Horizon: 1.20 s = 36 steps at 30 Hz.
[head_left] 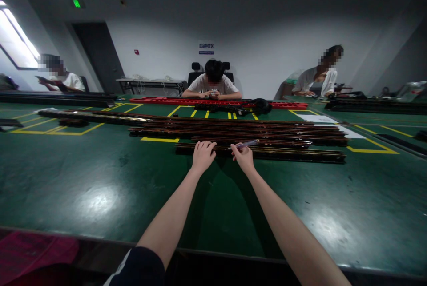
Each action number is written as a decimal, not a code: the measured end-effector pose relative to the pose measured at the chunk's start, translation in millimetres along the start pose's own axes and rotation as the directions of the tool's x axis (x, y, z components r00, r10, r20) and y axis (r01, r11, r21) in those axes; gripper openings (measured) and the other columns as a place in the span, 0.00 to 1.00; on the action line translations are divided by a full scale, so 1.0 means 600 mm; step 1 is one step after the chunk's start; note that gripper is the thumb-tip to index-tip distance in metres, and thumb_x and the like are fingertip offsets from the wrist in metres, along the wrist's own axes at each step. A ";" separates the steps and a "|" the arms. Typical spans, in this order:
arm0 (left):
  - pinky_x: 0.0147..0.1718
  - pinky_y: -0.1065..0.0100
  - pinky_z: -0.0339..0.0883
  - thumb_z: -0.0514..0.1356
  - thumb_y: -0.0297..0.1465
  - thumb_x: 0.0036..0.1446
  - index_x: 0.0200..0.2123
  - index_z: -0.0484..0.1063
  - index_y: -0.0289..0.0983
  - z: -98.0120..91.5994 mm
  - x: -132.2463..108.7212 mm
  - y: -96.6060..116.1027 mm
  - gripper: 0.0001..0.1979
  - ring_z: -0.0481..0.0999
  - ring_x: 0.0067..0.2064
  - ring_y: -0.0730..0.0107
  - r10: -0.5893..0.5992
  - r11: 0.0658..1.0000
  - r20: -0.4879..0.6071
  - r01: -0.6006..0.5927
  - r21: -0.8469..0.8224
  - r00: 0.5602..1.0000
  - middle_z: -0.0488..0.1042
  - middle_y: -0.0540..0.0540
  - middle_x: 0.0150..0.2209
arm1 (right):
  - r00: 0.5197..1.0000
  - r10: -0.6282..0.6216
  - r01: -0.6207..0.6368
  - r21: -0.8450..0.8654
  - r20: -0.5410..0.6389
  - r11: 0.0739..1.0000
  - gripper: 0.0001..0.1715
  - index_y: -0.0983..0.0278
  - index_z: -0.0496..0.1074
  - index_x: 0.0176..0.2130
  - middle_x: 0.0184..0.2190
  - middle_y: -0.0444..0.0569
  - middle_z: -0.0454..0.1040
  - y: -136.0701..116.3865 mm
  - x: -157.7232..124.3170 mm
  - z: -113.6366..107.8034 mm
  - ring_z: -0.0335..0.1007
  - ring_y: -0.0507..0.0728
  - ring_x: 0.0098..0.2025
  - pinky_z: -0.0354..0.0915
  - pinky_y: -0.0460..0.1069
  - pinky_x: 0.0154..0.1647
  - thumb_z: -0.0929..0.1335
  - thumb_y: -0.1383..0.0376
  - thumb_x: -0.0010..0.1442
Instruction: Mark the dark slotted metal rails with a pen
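Observation:
My left hand [203, 158] lies over a long dark strip with gold-coloured edges [296, 154], its fingers bent across the strip's top. Just to the right, my right hand [243, 157] pinches a slim pen-like tool with a clear, purple-tinted barrel [248, 143]. The tool's thin tip points left, toward the strip near my left fingers; whether it touches the strip I cannot tell. Behind this strip, a stack of similar dark strips with coppery edges [233, 126] runs sideways across the table.
The green table [110, 175] carries yellow tape markings and white sheets [318, 118]. Farther back lie a red ladder-like rail [287, 105] and a coil of black cable [262, 106]. One person sits opposite [213, 83], others at left [68, 80] and right [305, 82].

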<state>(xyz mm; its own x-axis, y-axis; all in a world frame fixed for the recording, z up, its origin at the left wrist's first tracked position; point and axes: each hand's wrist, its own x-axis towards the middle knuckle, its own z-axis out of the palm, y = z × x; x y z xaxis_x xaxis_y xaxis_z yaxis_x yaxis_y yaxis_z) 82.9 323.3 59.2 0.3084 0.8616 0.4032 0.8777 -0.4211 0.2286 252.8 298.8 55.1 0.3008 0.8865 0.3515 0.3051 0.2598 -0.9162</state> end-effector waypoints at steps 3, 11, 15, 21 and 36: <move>0.65 0.50 0.50 0.51 0.30 0.62 0.56 0.68 0.40 0.000 0.000 0.002 0.19 0.66 0.59 0.60 -0.001 1.000 0.001 0.001 -0.005 1.000 0.72 0.44 0.54 | 1.000 -0.003 0.003 -0.009 -0.001 1.000 0.27 0.64 0.68 0.26 0.19 0.46 0.72 0.000 0.000 0.000 0.68 0.51 0.17 0.65 0.45 0.20 0.68 0.43 0.53; 0.65 0.49 0.49 0.51 0.29 0.61 0.52 0.70 0.39 0.003 -0.002 -0.002 0.18 0.67 0.58 0.59 -0.031 0.999 -0.039 0.031 -0.014 0.999 0.73 0.44 0.53 | 0.997 -0.033 0.034 -0.027 0.067 0.999 0.25 0.64 0.68 0.27 0.20 0.46 0.72 0.003 0.000 0.003 0.67 0.51 0.18 0.65 0.45 0.20 0.68 0.44 0.55; 0.66 0.46 0.47 0.50 0.26 0.60 0.54 0.69 0.41 0.004 -0.003 -0.003 0.20 0.66 0.59 0.59 -0.021 0.999 -0.039 0.019 -0.027 0.999 0.73 0.44 0.54 | 0.997 -0.029 0.032 -0.047 0.071 0.998 0.26 0.63 0.67 0.26 0.20 0.46 0.72 0.001 0.000 0.004 0.67 0.51 0.17 0.65 0.45 0.19 0.67 0.43 0.55; 0.66 0.46 0.44 0.48 0.23 0.58 0.56 0.69 0.42 0.003 -0.003 -0.001 0.24 0.64 0.60 0.58 -0.005 1.000 -0.026 0.006 0.013 1.000 0.73 0.44 0.54 | 0.997 -0.044 0.048 -0.052 0.066 0.997 0.27 0.63 0.67 0.25 0.19 0.46 0.71 0.001 0.002 0.006 0.66 0.51 0.16 0.65 0.46 0.20 0.67 0.43 0.54; 0.66 0.46 0.46 0.48 0.19 0.55 0.55 0.70 0.40 -0.002 -0.006 -0.001 0.27 0.65 0.60 0.57 -0.027 0.999 -0.038 0.028 0.026 0.999 0.74 0.42 0.52 | 0.998 0.032 -0.029 0.046 -0.050 0.999 0.23 0.64 0.66 0.24 0.20 0.46 0.71 -0.011 -0.006 0.002 0.66 0.50 0.18 0.67 0.45 0.21 0.69 0.48 0.55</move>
<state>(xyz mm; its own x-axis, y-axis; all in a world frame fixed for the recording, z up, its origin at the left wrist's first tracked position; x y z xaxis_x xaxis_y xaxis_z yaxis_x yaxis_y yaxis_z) 80.8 320.4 58.7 0.2704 0.8613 0.4301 0.8953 -0.3892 0.2165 248.4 294.5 59.9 0.3551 0.8740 0.3317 0.2546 0.2510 -0.9339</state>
